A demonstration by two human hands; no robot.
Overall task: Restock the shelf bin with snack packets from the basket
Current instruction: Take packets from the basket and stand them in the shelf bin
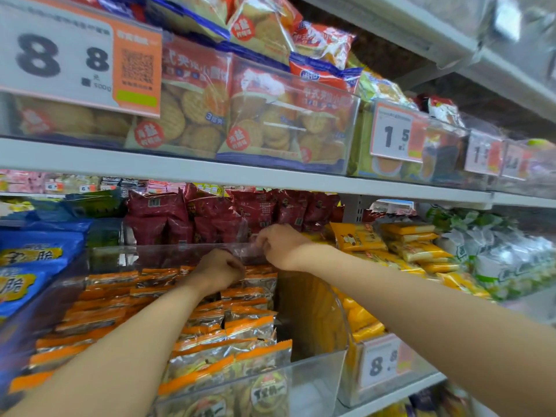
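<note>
Head view: orange-banded snack packets (243, 326) sit in rows in the clear shelf bin (319, 377). Our left hand (218, 272) curls down into the back row; its grasp is hidden, so we cannot tell. Our right hand (282, 246) pinches crinkled clear film (245, 251) at the bin's back wall.

1. You face a white shelf board (240, 173) crossing the view, sloping down to your right.
2. Above it stand biscuit packs (264, 121), with an "8 8" price tag (57, 58) at the left and a "1 5" tag (394, 133) at the right.
3. Higher still, a pale upper shelf (421, 34) runs off.
4. Below it, red packets (210, 212) sit far back, with yellow packets (412, 245) to the right.
</note>
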